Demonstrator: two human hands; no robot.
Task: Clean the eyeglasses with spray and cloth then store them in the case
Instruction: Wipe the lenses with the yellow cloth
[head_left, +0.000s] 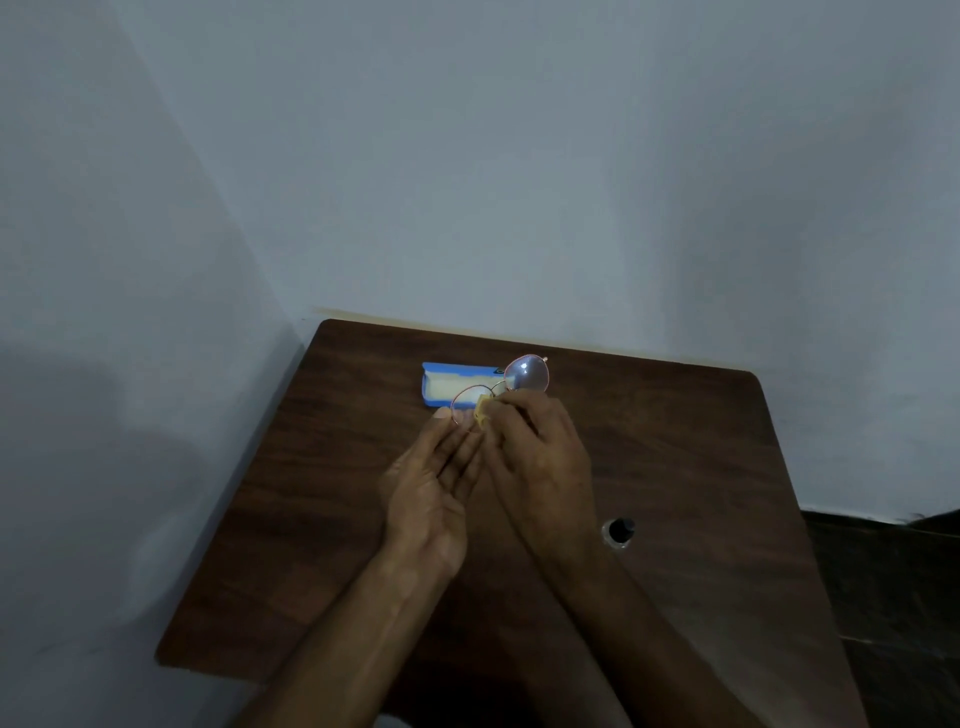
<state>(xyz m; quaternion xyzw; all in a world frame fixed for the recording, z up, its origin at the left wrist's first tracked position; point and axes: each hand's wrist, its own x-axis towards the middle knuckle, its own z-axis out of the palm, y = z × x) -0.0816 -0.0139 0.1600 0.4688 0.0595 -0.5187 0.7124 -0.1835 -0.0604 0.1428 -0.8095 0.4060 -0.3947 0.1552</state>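
My left hand (436, 483) lies palm up just in front of the case (441, 370), fingers straight and close together under one lens of the glasses (527, 373). My thumb tip sits at that lens's outer rim, though I cannot tell whether it presses there. My right hand (540, 457) is beside the left and touches it. Its fingers are curled and pinch the yellow cloth (481, 413) against the inner edge of the same lens. The glasses are held up over the near right part of the case. The other lens is tilted up above the case's right end and catches a bright glint. The case is blue and lies open on the brown table (701, 441), showing a pale lining. A round hole (619, 530) in the table sits well apart from the case, nearer me and to its right.
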